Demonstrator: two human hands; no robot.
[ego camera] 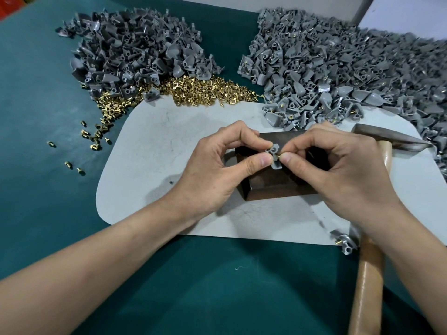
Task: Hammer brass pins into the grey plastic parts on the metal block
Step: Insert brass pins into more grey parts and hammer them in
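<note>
Green bench [48, 213] carried pale mat [157, 141] with rounded corners, mid-bench. Red thing [9, 6] sat at far left corner, white panel [411, 15] at far right corner. Small white thread [238, 268] lay on bench before mat's near edge.

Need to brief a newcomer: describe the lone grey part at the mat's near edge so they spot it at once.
Start at the pale mat on the green table and follow its near edge to the right corner, beside the hammer's wooden handle. A single grey plastic part lies there, a brass pin sticking from it; unlike the heaped parts, it lies alone.
</note>
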